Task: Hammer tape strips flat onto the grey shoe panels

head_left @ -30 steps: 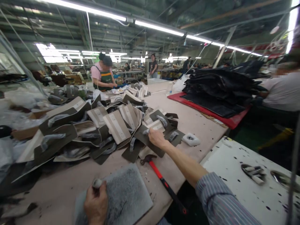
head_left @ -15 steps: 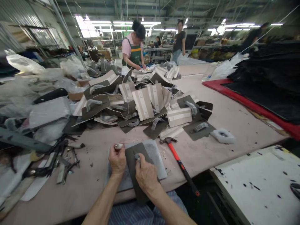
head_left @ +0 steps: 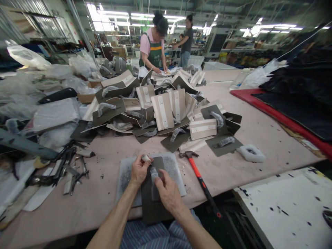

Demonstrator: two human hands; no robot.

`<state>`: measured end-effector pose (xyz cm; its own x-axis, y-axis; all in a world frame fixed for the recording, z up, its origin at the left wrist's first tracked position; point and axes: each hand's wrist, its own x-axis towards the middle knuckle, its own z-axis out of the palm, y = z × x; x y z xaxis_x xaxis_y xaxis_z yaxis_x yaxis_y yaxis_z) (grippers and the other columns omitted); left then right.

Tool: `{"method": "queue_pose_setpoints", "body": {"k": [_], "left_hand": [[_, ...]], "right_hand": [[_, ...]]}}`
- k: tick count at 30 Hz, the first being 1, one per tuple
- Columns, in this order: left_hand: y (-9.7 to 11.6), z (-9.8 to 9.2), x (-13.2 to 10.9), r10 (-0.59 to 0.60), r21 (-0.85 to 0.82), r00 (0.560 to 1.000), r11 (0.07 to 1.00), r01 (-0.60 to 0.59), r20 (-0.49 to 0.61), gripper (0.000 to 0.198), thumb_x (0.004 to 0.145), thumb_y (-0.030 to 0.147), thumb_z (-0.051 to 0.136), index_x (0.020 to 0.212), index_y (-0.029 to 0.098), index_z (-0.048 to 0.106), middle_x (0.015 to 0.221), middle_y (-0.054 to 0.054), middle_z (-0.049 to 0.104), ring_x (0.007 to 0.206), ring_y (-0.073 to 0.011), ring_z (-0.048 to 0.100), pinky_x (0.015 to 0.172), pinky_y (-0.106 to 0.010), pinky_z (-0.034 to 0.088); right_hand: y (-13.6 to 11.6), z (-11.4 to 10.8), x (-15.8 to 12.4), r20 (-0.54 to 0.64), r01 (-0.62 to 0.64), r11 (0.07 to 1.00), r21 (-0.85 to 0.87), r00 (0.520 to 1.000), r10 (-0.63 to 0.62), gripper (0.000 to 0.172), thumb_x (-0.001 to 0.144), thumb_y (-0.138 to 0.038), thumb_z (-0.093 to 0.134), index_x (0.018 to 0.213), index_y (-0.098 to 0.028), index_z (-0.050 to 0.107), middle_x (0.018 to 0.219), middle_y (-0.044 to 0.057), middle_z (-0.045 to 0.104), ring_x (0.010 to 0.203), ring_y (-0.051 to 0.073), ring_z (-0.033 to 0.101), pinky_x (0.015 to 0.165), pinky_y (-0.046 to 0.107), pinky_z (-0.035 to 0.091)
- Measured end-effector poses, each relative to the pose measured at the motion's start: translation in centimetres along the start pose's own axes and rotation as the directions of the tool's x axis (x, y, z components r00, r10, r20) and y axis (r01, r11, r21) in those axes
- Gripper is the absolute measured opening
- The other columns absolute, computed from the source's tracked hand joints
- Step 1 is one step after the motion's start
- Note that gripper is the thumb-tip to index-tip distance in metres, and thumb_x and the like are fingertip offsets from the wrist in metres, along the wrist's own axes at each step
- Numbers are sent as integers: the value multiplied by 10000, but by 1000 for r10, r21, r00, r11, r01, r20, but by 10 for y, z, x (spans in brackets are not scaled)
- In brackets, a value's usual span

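Note:
A dark grey-green panel (head_left: pixel 153 211) lies on a pale cutting pad (head_left: pixel 178 173) at the table's front edge. On the panel is a strap handle wrapped in clear plastic (head_left: pixel 155 191). My left hand (head_left: pixel 140 170) is closed round a short tool with a whitish, rounded end (head_left: pixel 145 158), held at the panel's far end by the handle's tip. The tool's lower part is hidden by fingers. My right hand (head_left: pixel 168 190) grips the wrapped handle between thumb and fingers. To the right lies a claw hammer (head_left: pixel 196 169) with a red and black shaft.
Beyond the pad rises a heap of similar panels with wrapped handles (head_left: pixel 166 110). Pliers and other hand tools (head_left: pixel 70 173) lie at left near plastic bags (head_left: pixel 57 114). A white foam-like block (head_left: pixel 250 153) sits at right. A co-worker in a green apron (head_left: pixel 154 55) stands across the table.
My left hand with the tool has moved right, from beside the panel to over its far end. The panel has turned straighter, and more of the wrapped handle shows under my right hand.

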<state>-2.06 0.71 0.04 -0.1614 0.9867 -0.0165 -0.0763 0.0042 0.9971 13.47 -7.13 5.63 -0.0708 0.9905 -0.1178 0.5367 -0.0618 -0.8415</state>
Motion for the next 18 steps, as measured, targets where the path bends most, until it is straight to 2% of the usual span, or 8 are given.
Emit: {"method": "queue_pose_setpoints", "body": {"k": [2,5,8,11,13,14,16,18], "left_hand": [[-2,0,1,0,12,1000,1000,0,6,370,764,416,736,1008,172,604,909,-69,765,866,-219,734,823,-324,562],[-3,0,1,18,49,1000,999,-19,19,332,788,393,713,1012,174,603,913,-64,760,873,-214,730,836,-324,554],[-2,1,0,41,97,999,994,-44,32,299,809,369,689,1020,175,602,917,-62,754,878,-209,724,835,-320,549],[-1,1,0,49,137,998,989,-54,45,270,816,337,668,1025,179,603,913,-58,750,875,-206,718,835,-322,547],[-1,1,2,60,172,996,982,-71,67,236,817,317,656,1007,183,614,908,-53,746,870,-205,714,836,-322,544],[0,0,3,66,191,994,978,-82,85,218,818,309,650,995,186,621,905,-51,744,865,-204,712,830,-320,543],[1,-1,6,78,230,988,967,-107,132,183,816,295,638,966,190,633,887,-46,740,844,-203,706,805,-313,541],[4,-1,7,89,277,979,951,-138,182,154,816,280,626,943,195,641,863,-41,736,821,-200,697,776,-301,535]], "right_hand": [[22,-22,-1,-148,-10,997,-70,989,-1,468,961,-474,440,1285,-154,545,961,82,687,790,204,649,759,320,486],[65,-61,1,-352,-99,940,-326,936,-23,459,949,-463,448,1232,-120,564,1030,134,646,905,253,618,838,371,472],[107,-94,-1,-407,-249,786,-566,914,-3,453,942,-425,464,1218,-84,575,1064,179,611,1020,304,578,880,397,446],[130,-108,-4,-363,-330,688,-646,926,103,439,928,-408,501,1215,-84,574,1074,178,596,1016,300,578,860,377,439],[132,-110,-4,-317,-332,705,-627,935,158,371,921,-370,509,1174,-107,580,1061,162,596,1006,286,580,845,363,431],[130,-110,-2,-304,-335,741,-581,935,184,313,909,-336,514,1131,-126,585,1036,146,599,989,273,582,829,353,429],[120,-111,5,-264,-385,857,-342,915,305,172,853,-255,546,994,-164,585,918,98,600,900,236,586,763,320,432],[104,-112,15,-144,-449,893,-25,886,441,63,786,-213,568,843,-190,550,752,41,563,737,190,570,652,281,433]]}}
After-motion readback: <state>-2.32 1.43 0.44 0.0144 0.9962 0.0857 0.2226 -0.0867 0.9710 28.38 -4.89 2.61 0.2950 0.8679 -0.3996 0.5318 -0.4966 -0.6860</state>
